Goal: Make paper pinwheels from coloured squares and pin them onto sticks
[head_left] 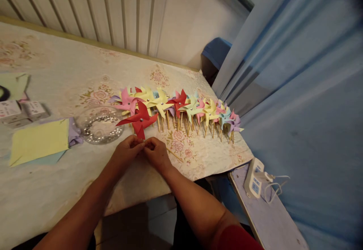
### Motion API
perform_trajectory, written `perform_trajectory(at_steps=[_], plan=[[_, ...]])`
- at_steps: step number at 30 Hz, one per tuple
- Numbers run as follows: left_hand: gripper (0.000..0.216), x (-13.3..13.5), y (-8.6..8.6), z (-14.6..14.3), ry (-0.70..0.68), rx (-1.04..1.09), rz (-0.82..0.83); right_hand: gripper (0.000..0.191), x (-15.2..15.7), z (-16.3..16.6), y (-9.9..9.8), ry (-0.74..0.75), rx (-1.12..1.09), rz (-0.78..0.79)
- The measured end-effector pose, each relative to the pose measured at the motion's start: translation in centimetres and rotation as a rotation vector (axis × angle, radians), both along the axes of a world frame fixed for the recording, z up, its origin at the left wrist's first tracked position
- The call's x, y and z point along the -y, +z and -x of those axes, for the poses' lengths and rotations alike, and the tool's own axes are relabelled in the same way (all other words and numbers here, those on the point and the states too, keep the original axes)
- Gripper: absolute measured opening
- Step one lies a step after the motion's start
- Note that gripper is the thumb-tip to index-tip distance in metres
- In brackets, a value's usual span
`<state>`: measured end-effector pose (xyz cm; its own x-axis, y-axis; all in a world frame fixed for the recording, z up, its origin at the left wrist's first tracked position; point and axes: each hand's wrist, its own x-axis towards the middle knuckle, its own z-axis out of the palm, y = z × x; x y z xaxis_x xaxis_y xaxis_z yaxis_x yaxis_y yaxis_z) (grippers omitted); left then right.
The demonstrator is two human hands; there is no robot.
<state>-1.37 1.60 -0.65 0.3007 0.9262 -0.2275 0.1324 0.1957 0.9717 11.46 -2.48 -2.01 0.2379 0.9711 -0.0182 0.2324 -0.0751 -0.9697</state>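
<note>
My left hand and my right hand meet over the front of the table. Fingertips of both are pinched together, and what lies between them is too small or hidden to name. Just beyond the fingers is a red paper pinwheel with a silvery centre; its lowest blade reaches down to my fingertips, and I cannot tell whether they grip it. A thin wooden stick lies to the right, partly behind my right hand. Behind stands a long row of pinwheels in yellow, pink, red, green, blue and purple on thin sticks.
Left of my hands sits a round clear dish of small shiny metal pieces. Farther left are stacked coloured paper sheets and small printed boxes. A power strip with a plug rests on a ledge at right, beside a blue curtain.
</note>
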Motion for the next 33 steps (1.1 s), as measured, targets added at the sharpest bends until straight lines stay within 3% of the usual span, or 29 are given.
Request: perform_trajectory(at_steps=[6,11,16,24,27,33], plan=[[0.043,0.0,0.1,0.0,-0.006,0.020,0.014,0.004,0.0,-0.1,-0.1,0.000,-0.001,-0.007],[0.038,0.4,1.2,0.0,-0.001,0.032,0.002,0.007,0.1,-0.1,-0.1,-0.038,-0.027,-0.031],[0.036,0.8,2.0,-0.2,-0.030,0.018,0.002,0.015,0.5,-1.0,1.1,-0.163,-0.086,-0.102],[0.030,0.8,0.9,-0.4,-0.028,0.004,0.035,0.020,-0.8,-4.1,1.7,-0.451,-0.052,-0.163],[0.025,0.9,0.7,-0.5,-0.005,0.002,0.024,0.019,-1.0,-3.9,1.6,-0.429,-0.018,-0.169],[0.018,0.9,0.3,-0.6,0.013,-0.003,0.000,0.015,-0.9,-1.7,1.7,-0.250,0.061,-0.168]])
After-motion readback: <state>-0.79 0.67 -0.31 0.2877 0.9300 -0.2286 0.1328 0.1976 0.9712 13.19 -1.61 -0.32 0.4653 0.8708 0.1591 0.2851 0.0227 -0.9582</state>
